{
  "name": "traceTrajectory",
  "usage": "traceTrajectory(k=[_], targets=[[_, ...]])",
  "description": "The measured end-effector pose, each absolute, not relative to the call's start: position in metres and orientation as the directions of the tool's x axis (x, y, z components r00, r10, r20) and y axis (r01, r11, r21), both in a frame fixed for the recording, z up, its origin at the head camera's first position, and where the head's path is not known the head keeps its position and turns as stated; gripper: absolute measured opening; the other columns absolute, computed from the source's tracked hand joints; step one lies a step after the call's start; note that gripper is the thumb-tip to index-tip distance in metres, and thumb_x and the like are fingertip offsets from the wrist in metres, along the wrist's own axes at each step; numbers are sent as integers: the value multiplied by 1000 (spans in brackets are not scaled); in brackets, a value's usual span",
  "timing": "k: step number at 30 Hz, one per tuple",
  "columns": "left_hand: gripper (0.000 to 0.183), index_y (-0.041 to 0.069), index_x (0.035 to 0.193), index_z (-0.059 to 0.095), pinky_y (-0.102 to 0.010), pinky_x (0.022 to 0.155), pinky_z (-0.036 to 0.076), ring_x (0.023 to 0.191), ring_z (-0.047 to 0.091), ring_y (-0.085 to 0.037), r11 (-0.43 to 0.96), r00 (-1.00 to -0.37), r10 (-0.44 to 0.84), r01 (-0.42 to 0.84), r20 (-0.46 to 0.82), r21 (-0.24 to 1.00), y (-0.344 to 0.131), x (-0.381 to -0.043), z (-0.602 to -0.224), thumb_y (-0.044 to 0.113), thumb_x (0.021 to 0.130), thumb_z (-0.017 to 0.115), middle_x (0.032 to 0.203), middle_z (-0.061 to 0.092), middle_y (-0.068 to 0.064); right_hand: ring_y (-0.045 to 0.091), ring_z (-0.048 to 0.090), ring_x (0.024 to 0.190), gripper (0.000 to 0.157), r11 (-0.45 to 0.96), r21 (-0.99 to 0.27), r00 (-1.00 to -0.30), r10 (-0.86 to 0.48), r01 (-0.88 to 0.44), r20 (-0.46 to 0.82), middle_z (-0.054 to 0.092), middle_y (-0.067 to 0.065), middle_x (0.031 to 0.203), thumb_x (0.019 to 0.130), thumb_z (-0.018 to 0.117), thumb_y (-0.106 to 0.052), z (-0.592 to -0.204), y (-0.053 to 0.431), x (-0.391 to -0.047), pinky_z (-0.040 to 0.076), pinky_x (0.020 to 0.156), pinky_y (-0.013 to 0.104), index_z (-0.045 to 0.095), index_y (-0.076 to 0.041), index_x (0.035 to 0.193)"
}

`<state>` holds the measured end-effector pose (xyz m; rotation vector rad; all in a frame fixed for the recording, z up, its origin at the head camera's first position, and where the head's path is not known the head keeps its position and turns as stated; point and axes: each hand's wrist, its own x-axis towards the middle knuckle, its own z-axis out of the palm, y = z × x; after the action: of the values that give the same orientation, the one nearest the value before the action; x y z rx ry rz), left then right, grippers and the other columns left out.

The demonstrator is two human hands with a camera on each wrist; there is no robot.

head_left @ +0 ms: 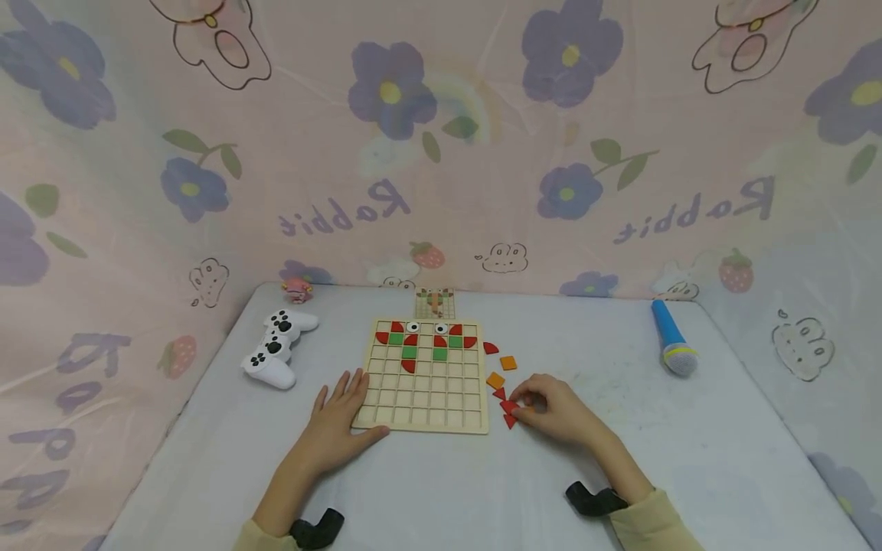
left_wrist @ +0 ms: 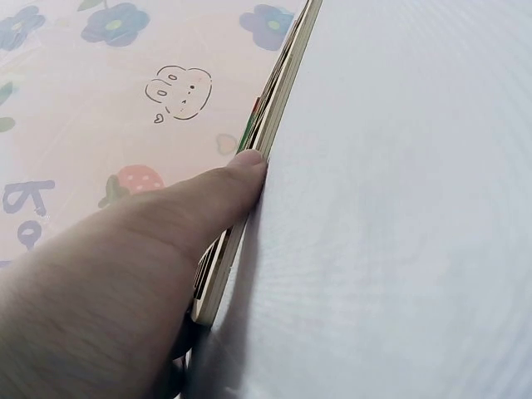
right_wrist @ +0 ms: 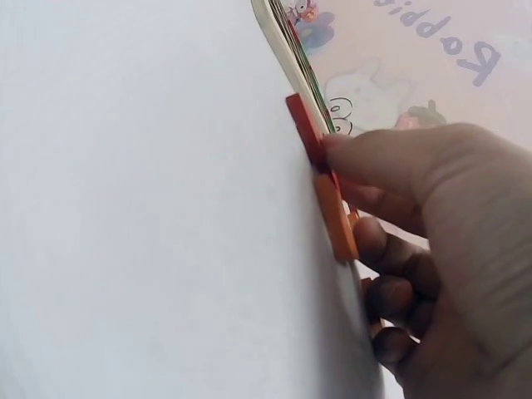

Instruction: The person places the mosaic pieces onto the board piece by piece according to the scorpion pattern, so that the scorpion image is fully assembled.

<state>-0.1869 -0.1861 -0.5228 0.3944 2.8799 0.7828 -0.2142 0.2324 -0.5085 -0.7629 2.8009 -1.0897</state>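
A wooden grid board (head_left: 427, 398) lies on the table, with red quarter-circles, green squares (head_left: 409, 352) and two eye pieces (head_left: 441, 328) set in its upper cells. My left hand (head_left: 338, 425) rests along the board's lower left corner, fingers spread; in the left wrist view its thumb (left_wrist: 224, 191) touches the board's edge. Right of the board, my right hand (head_left: 554, 412) pinches a red puzzle piece (head_left: 508, 406) between thumb and forefinger, low over the table. Red triangles (head_left: 509, 422) and an orange square (head_left: 495, 380) lie near it; an orange piece (right_wrist: 336, 218) is partly hidden by the fingers.
A small pattern card (head_left: 435, 304) lies behind the board. At the left are a white game controller (head_left: 278, 348) and a pink figurine (head_left: 297, 290). A blue toy microphone (head_left: 674, 338) lies far right. Printed cloth (head_left: 482, 176) surrounds the table.
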Motion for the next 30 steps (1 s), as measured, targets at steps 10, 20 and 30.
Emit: traceTrajectory(k=[10, 20, 30], targets=[[106, 0, 167, 24, -69, 128, 0, 164, 9, -42, 824, -959, 281, 219, -40, 522, -183, -186, -521, 62, 94, 70, 175, 19, -17, 7, 52, 84, 12, 648, -609, -869, -471, -457, 151, 61, -14, 89, 96, 77, -12, -508, 231, -213, 46, 73, 25, 77, -24, 96], [107, 1, 167, 22, -68, 128, 0, 164, 8, -41, 831, -959, 279, 213, -54, 514, -184, -187, -520, 62, 94, 70, 175, 17, -17, 5, 46, 90, 47, 570, -577, -778, -597, -585, 199, 58, -13, 100, 84, 72, 3, -514, 235, -214, 42, 75, 24, 81, -28, 118], [107, 1, 167, 21, -68, 128, -1, 164, 7, -41, 833, -957, 285, 217, -60, 508, -185, -186, -520, 64, 95, 68, 175, 17, -16, 7, 50, 96, 30, 610, -573, -806, -569, -547, 164, 59, -14, 103, 88, 78, -6, -515, 232, -211, 48, 80, 26, 76, -26, 112]])
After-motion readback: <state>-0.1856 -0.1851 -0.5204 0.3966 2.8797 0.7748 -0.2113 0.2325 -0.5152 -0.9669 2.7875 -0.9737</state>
